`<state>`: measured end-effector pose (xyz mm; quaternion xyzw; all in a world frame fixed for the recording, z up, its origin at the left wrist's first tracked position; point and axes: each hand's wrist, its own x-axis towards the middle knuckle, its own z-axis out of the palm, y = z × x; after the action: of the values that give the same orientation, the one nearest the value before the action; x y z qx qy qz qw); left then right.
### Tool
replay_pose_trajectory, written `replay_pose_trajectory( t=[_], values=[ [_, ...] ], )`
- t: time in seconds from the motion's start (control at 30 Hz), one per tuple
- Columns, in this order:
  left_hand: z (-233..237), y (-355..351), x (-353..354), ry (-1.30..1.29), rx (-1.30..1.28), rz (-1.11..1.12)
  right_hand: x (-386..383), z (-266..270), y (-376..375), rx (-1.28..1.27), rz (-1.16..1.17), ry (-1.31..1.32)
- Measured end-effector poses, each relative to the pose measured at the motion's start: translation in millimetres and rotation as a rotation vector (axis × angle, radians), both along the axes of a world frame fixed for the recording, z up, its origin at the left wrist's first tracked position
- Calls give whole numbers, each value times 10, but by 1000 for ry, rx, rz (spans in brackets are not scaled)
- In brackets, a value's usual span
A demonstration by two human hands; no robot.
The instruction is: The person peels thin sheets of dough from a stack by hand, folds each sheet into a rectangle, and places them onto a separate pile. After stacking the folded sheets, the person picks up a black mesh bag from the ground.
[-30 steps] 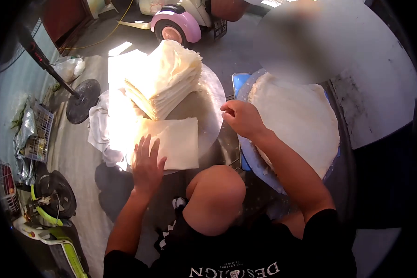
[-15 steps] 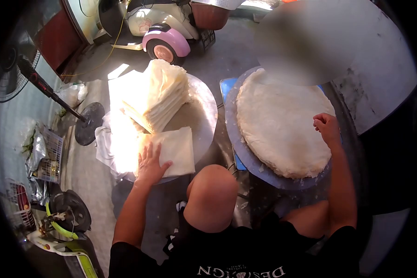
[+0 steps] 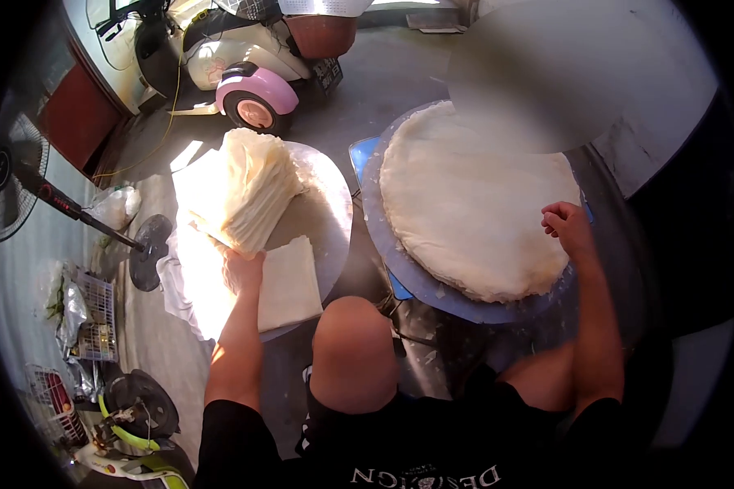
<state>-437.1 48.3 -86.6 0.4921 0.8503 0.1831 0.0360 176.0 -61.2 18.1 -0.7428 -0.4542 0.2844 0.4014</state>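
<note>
Sunlit board [image 3: 326, 196], left hand [image 3: 243, 273] against stack [image 3: 249, 187]

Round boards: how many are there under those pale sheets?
2. The left board lies under the tall folded stack; the right board lies under the wide round pile.

Head cam, sole view, looks fwd & down from above/behind knee [image 3: 355, 350], fairly close, w/ stack [image 3: 249, 187] ahead-L of it, disc [image 3: 477, 204] ahead-R, scooter [image 3: 249, 55] farther fwd.
</note>
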Motion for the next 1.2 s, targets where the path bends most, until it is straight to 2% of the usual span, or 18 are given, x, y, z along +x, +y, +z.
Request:
replay_pose_trajectory(
  t=[0.07,0.13,0.3,0.47,0.63,1.0,1.07,1.13,1.2],
  values=[
    [-45,75,-69,-74,-27,51,85,-83,-20,-10,-47,39],
    [-6,96,-14,-40,-62,83,150,-114,-29,-15,-23,59],
    [26,73,63,-57,-36,59,234,-213,-62,5,-60,43],
    [-83,74,-21,-73,113,39,354,-432,-86,-50,-44,-22],
    [-14,88,41,-100,86,60,465,-595,-98,-50,-42,-120],
    [-177,163,-75,-37,48,72,523,-589,-66,-53,-51,-100],
    [-139,128,-179,-134,43,15,580,-606,-46,-31,-153,-327],
    [-161,96,-270,-231,38,-41,670,-603,-8,-37,-225,-392],
    [-293,37,-434,-251,246,-18,765,-584,42,-43,-295,-454]
  ],
)
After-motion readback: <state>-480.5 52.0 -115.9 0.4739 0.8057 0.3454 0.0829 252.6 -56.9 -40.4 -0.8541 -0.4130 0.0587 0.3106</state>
